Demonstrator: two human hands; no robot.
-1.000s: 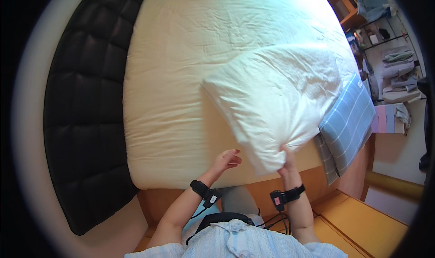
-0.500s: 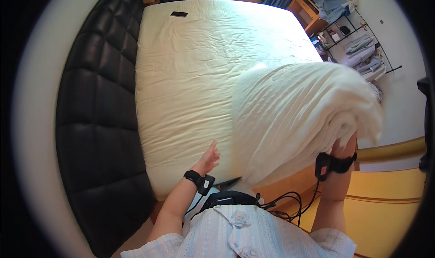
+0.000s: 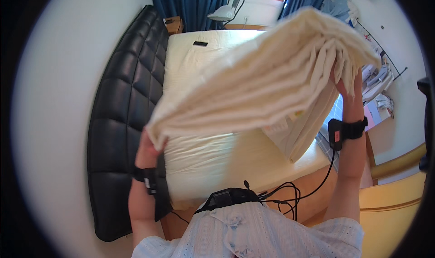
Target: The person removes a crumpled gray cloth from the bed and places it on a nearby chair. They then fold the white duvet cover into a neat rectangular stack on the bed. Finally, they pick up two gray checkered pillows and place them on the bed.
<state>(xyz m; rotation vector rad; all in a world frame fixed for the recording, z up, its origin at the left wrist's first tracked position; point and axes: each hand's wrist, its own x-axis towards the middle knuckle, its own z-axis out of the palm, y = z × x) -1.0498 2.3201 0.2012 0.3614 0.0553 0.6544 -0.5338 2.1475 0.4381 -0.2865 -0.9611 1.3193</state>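
Left hand [image 3: 147,151] clamps the near-left corner of the folded cream duvet [image 3: 253,83], fingers buried in the layers. Right hand [image 3: 346,83] is up high on the right, closed on the far-right end, fabric bunched over the fingers. The duvet hangs in the air between them, tilted up to the right, well above the bed. Under it lies the bare cream mattress [image 3: 199,160], with the black quilted headboard [image 3: 120,117] along its left. Far off, blue curtains [image 3: 190,4]; right of the bed, what looks like piled clothes [image 3: 378,83], too blurred to be sure.
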